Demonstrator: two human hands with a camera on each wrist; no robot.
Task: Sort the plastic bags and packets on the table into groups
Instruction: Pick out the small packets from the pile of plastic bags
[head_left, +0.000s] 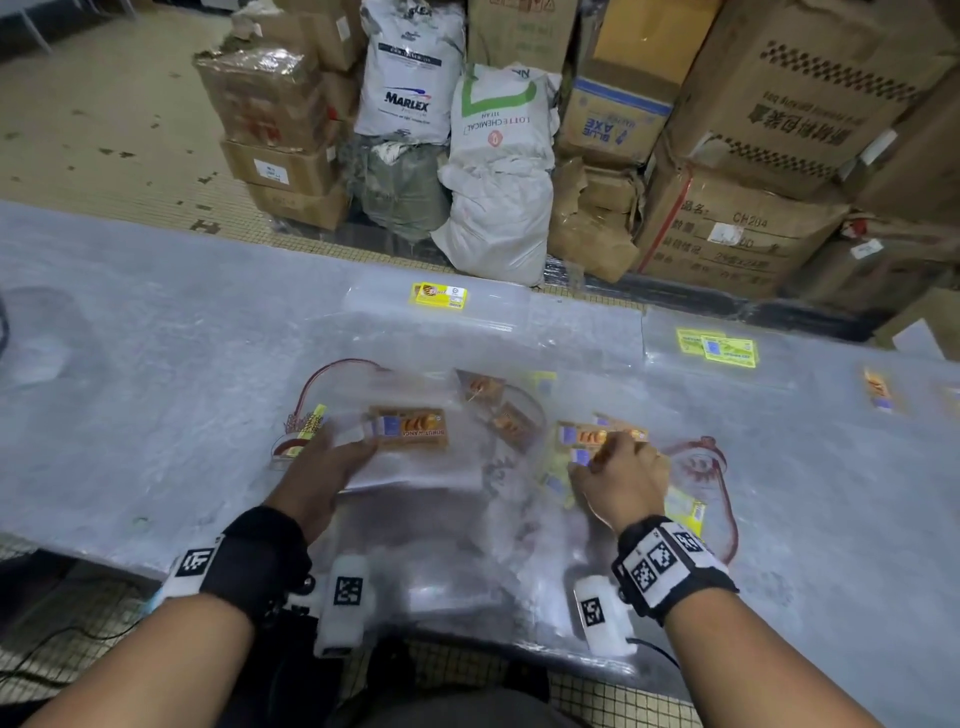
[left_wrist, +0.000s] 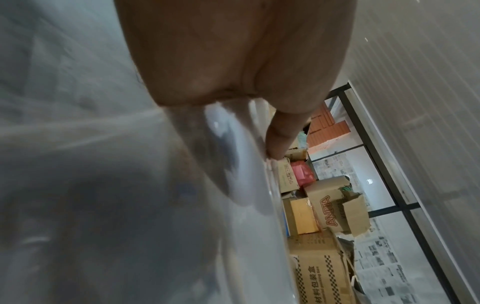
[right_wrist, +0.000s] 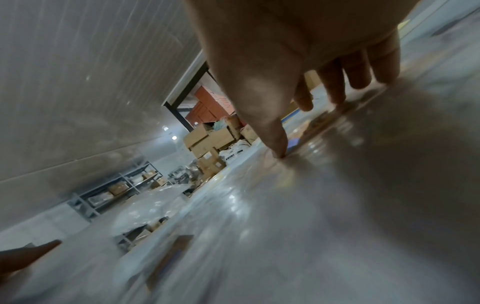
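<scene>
Clear plastic packets with printed labels lie across the plastic-covered table (head_left: 130, 322). My left hand (head_left: 337, 457) grips a clear packet with an orange label (head_left: 410, 427), slightly lifted and blurred. In the left wrist view the thumb (left_wrist: 279, 135) lies over that packet's edge (left_wrist: 233, 164). My right hand (head_left: 618, 462) rests its fingertips on a small pile of orange-labelled packets (head_left: 584, 435). The right wrist view shows its thumb (right_wrist: 275, 135) and fingers (right_wrist: 335, 90) spread apart, tips down on the plastic. More packets (head_left: 498, 410) lie jumbled between the hands.
Yellow-labelled packets sit at the far edge (head_left: 439, 295) and far right (head_left: 717, 349). An orange-labelled one (head_left: 879, 391) lies at the right edge. Red-printed bags flank the hands (head_left: 698, 462). Cardboard boxes (head_left: 727, 234) and white sacks (head_left: 493, 171) stand on the floor beyond the table.
</scene>
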